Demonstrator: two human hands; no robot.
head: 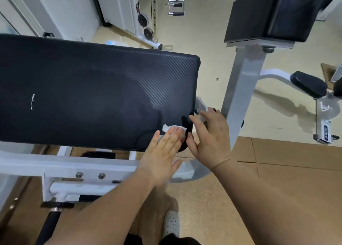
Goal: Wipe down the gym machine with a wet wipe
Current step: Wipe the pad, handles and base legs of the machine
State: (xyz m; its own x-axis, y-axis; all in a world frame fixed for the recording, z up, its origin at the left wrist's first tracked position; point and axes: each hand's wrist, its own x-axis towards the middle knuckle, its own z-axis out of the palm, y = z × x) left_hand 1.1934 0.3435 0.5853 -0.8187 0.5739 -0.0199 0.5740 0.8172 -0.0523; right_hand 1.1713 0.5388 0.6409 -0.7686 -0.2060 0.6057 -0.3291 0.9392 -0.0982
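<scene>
A big black pad [96, 93] fills most of the view. It is dark, with thin slanted lines on its skin, and it has a small white scratch on its left part. The pad sits on a white metal frame [61, 166] with two round bolts showing on the front bar. To the right a grey post [240, 89] stands up from the floor and holds a second black pad [268, 15] at the top right. Flat brown cardboard [288, 154] lies on the floor by the post. Farther back a silver cable handle [175, 7] hangs on a chain over the pale floor. The person's two bare arms reach in from the bottom. The left hand [162, 152] lies flat and open on the near right corner of the big pad, fingers straight and close together. It presses a crumpled white wet wipe [171, 128] down on the pad, and a bit of the wipe pokes out past the fingertips. The right hand [209, 133] is just beside it at the right end of the pad, fingers loosely spread and curled over the pad's edge, thumb pointing at the left hand. Something white shows at its fingertips, but I cannot tell if the hand holds it. Down low a white shoe [172, 223] with small holes stands on the floor.
</scene>
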